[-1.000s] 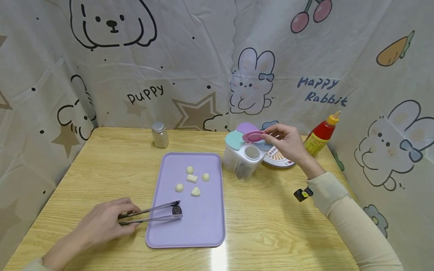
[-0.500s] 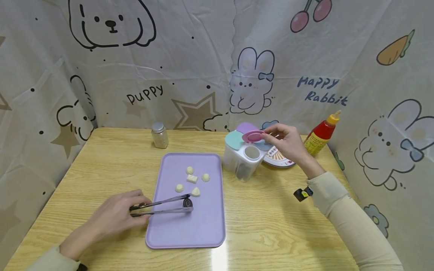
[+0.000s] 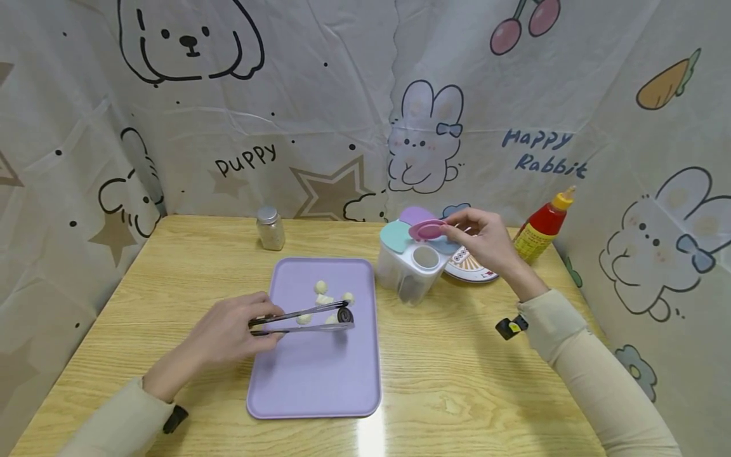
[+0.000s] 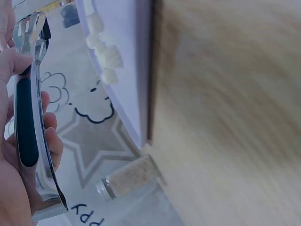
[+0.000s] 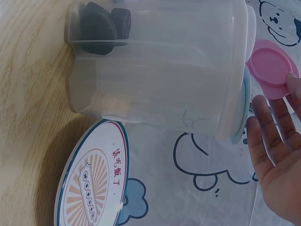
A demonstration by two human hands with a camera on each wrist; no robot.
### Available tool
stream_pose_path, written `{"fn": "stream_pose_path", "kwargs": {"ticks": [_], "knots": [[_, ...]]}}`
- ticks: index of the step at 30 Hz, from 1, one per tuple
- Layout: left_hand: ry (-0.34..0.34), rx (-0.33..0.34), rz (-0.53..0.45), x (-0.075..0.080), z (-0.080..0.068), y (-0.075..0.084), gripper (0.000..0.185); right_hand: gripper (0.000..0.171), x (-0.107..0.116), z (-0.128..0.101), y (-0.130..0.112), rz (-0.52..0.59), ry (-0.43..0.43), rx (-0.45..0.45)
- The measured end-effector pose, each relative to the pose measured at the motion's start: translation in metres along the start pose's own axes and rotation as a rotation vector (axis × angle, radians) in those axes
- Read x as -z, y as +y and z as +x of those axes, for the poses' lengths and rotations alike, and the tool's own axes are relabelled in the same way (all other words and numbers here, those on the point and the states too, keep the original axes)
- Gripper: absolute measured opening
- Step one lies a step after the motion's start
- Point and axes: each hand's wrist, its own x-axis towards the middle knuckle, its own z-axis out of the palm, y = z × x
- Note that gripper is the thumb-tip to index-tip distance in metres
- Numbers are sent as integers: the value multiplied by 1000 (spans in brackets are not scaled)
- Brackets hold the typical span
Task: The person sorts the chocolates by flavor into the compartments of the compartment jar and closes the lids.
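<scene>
My left hand (image 3: pixel 231 327) grips metal tongs (image 4: pixel 29 117) with dark handle grips. Their tips hold a round dark chocolate-like piece with a swirl (image 3: pixel 345 315) above the lilac tray (image 3: pixel 316 387). Several small cream-coloured pieces (image 3: pixel 321 287) lie on that tray, some partly hidden by the tongs. My right hand (image 3: pixel 482 238) pinches the raised pink lid (image 3: pixel 427 230) of a clear container (image 3: pixel 394 273), whose round opening beneath is uncovered. Green, purple and blue lids cover its other compartments. Through the wall, the right wrist view shows dark pieces (image 5: pixel 96 28) inside one compartment.
A patterned plate (image 3: pixel 471 273) stands behind the container at its right. A red sauce bottle with a yellow cap (image 3: pixel 542 228) is at the back right. Behind the tray, a small jar with a silver cap (image 3: pixel 270 228) stands near the printed cloth.
My left hand has carried the tongs and the dark piece up the tray and to the right, towards the container. The right hand keeps the pink lid raised in place.
</scene>
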Motion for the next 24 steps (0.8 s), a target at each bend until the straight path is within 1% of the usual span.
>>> {"fn": "stream_pose_path", "kwargs": {"ticks": [5,12,20,24], "knots": [[18,-24,-28,-2,21,5,21,18,0,0,0,19,-5,8],[54,-67,-24,-6,51,14,24,18,1,0,1,27,-2,15],[80,-113,-54,-5,85,27,24,17,0,0,-1,32,0,18],[80,-117,-67,-3,102,34,24,17,0,0,-1,33,2,20]]}}
